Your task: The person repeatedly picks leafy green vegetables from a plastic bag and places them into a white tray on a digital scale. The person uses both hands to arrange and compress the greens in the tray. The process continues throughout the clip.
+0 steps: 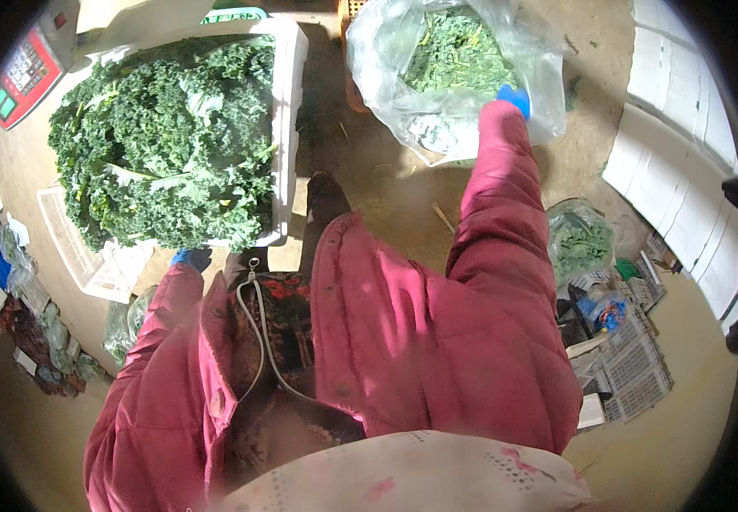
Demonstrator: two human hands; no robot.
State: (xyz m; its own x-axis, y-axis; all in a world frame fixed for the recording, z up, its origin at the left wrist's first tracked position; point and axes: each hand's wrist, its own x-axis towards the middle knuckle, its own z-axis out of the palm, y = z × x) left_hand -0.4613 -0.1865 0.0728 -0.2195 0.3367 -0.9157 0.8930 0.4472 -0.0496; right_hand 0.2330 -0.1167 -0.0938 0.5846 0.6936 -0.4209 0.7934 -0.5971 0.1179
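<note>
My right hand (515,101), in a blue glove, reaches out to the near right side of a clear plastic bag (378,83). The sleeve hides much of that hand, so its grip on the film is unclear. Inside the bag lie cut green leaves (461,54). To the left, curly kale (164,141) is heaped above the rim of a white crate (290,128). My left hand (193,257), also blue-gloved, is low by the crate's near edge, mostly covered by sleeve and kale; its fingers cannot be made out.
A red-faced device with keys and a green display (26,77), apparently a scale, stands at far left. A white plastic basket (96,281) sits under the kale's left side. White boxes (670,166) line the right. A bag of greens (579,240) lies near my right elbow.
</note>
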